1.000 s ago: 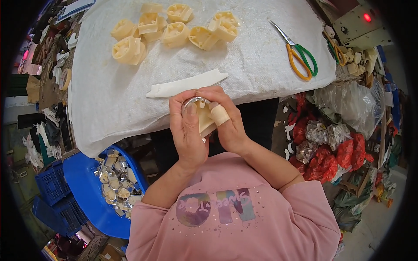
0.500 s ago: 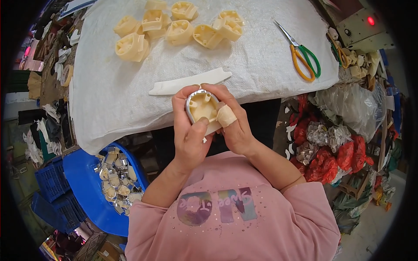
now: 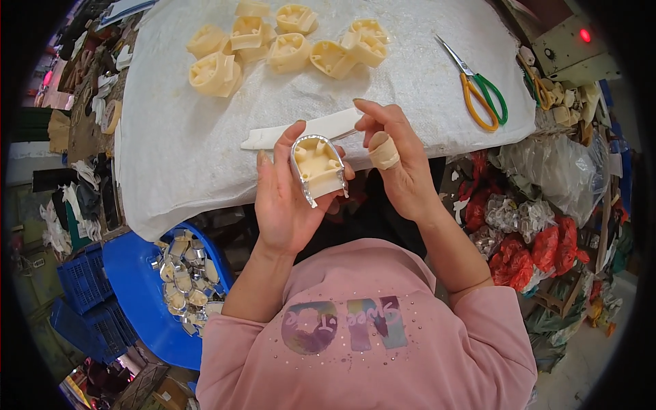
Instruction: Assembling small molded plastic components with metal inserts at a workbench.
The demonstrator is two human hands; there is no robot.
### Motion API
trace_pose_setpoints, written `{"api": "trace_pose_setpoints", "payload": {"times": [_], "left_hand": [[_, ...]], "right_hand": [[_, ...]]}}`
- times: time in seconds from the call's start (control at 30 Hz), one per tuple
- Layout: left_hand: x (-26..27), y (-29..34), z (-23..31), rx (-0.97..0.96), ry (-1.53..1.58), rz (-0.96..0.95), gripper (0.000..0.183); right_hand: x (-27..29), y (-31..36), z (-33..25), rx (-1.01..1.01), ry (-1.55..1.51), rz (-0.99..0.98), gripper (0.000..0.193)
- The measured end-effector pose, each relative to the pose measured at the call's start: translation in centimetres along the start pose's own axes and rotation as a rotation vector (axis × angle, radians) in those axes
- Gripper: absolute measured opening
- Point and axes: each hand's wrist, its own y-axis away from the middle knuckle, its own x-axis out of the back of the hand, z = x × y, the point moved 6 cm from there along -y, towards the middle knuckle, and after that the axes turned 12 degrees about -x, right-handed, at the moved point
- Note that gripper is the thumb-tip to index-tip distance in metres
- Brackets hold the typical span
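My left hand holds a D-shaped, hollow cream plastic piece, which looks like a shoe heel, with a silver band round its curved side. Its open face with small pegs points up, and the band's two ends stick out past its straight edge. Apart from it on the right is my right hand, empty, its fingers loosely bent and the thumb wrapped in a tan bandage. Behind both hands a curved white strip lies on the white cloth. Some left fingertips are hidden under the piece.
Several bare cream plastic pieces sit at the back of the table. Scissors with orange and green handles lie at the right. A blue tub at lower left holds many silver-banded pieces. Red plastic bags are piled at right.
My right hand has let go of the cream piece and moved away to the right. My left hand keeps hold of it, now with the fingers more spread and the piece turned slightly.
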Motion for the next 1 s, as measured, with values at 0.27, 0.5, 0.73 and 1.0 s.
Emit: {"api": "trace_pose_setpoints", "payload": {"times": [0.27,0.5,0.73,1.0], "left_hand": [[-1.6,-0.5,0.5,-0.207,-0.788,-0.121,0.083],[-2.0,-0.1,1.3,-0.33,-1.198,-0.294,0.088],[-1.8,0.1,2.8,-0.19,-1.2,-0.108,0.056],[-5.2,-0.4,4.6,-0.545,-1.63,-0.417,0.055]], "right_hand": [[-2.0,-1.2,-1.7,-0.088,0.32,-0.209,0.044],[-1.5,0.0,0.6,-0.249,-0.36,-0.143,0.039],[-1.0,0.1,0.7,-0.175,-0.385,-0.165,0.027],[-0.1,-2.7,1.3,-0.474,-0.479,-0.42,0.024]]}}
